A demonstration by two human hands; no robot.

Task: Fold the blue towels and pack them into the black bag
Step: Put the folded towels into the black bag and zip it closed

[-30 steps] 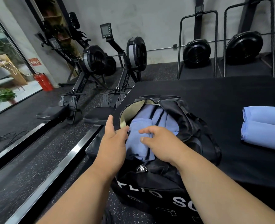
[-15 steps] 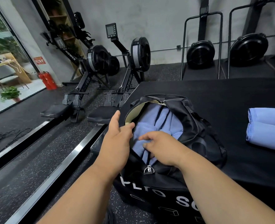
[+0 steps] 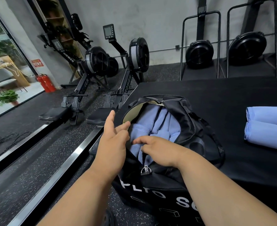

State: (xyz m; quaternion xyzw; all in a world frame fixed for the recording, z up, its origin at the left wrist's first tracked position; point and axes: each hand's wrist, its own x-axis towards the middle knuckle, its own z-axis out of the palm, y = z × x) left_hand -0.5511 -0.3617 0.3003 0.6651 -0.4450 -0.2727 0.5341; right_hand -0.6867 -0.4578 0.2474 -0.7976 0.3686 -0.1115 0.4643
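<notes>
The blue towels [image 3: 157, 123] sit packed inside the open black bag [image 3: 198, 132], side by side. The bag lies on the near left corner of the black tabletop [image 3: 232, 97]. The right hand [image 3: 159, 149] is at the near end of the bag's opening, its fingers bent down onto a towel; you cannot tell if it pinches the cloth. The left hand [image 3: 113, 137] is at the left edge of the opening with straight, spread fingers, holding nothing. The two hands are close but not touching. A zipper pull [image 3: 145, 170] hangs just below the right hand. Two more rolled towels [image 3: 268, 126] lie on the tabletop, well to the right. Rowing machines [image 3: 95, 66] stand on the floor behind.
</notes>
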